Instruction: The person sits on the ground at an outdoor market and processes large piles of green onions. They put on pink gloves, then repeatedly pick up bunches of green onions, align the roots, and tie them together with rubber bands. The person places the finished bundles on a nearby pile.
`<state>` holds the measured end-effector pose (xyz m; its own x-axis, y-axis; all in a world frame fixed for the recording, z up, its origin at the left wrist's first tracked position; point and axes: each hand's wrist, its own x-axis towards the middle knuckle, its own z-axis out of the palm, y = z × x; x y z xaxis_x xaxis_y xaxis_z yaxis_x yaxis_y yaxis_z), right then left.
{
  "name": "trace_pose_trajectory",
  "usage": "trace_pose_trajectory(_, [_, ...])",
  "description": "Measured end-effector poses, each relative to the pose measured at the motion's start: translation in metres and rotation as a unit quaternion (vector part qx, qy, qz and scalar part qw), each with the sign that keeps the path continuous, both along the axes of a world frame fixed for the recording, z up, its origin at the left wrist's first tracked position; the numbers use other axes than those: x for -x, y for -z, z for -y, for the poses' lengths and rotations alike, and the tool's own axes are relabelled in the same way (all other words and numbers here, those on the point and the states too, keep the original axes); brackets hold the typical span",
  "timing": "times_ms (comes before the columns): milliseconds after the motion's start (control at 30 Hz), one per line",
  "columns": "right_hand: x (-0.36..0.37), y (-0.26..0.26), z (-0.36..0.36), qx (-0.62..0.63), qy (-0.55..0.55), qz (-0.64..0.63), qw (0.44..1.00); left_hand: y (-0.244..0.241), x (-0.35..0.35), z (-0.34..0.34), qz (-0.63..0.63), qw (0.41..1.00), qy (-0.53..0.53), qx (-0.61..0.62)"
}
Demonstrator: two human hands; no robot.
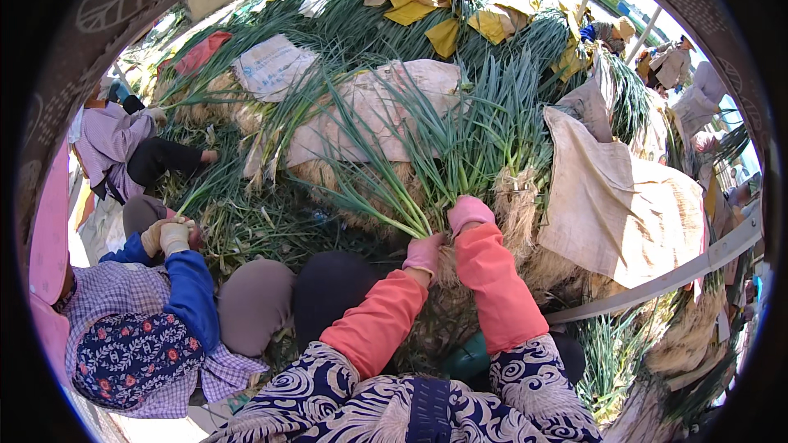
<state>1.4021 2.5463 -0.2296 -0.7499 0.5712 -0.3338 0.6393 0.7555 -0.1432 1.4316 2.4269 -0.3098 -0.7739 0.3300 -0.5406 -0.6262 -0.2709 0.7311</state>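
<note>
My left hand (425,253), in a pink glove, grips a few green onions (406,209) by their pale lower stems, with the long leaves fanning up and to the left. Just right of it, my right hand (471,213), also gloved in pink, is curled at the base of a thick bunch of green onions (458,160); its fingertips are hidden. Pale roots hang below my hands. A second bunch with a tangle of dry roots (517,203) stands close to the right hand. Behind the stems lies a woven sack (375,111) over the heap.
Loose leaves and trimmings (246,221) cover the ground at left. A co-worker in a checked garment (132,314) sits close on my left, gloved hands on a stem. Right are a beige sack (603,197) and a curved pale bar (665,283). More people sit beyond the heap.
</note>
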Motion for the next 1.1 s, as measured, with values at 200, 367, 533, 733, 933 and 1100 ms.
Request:
trace_pose_trajectory(200, [0.011,-0.002,0.020,-0.009,-0.017,0.024,1.000,0.016,0.004,-0.003,0.049,0.996,-0.013,-0.078])
trace_pose_trajectory(367, [0.007,0.011,0.025,0.042,0.010,-0.020,0.999,0.069,0.022,-0.006,-0.056,0.995,0.081,-0.017])
trace_pose_trajectory(533, [0.002,0.017,0.004,0.062,-0.038,-0.003,0.997,0.010,0.003,0.003,-0.037,0.994,0.096,-0.033])
trace_pose_trajectory(733, [-0.016,-0.002,0.011,0.086,-0.051,-0.183,0.978,0.022,0.005,0.001,0.033,0.993,-0.008,-0.116])
trace_pose_trajectory(933, [-0.038,-0.020,-0.002,0.449,0.077,-0.228,0.861,-0.014,-0.015,0.002,0.097,0.959,0.023,-0.267])
trace_pose_trajectory(1100, [-0.063,-0.012,-0.008,0.502,0.064,-0.314,0.803,-0.038,-0.031,0.002,0.046,0.980,0.078,-0.176])
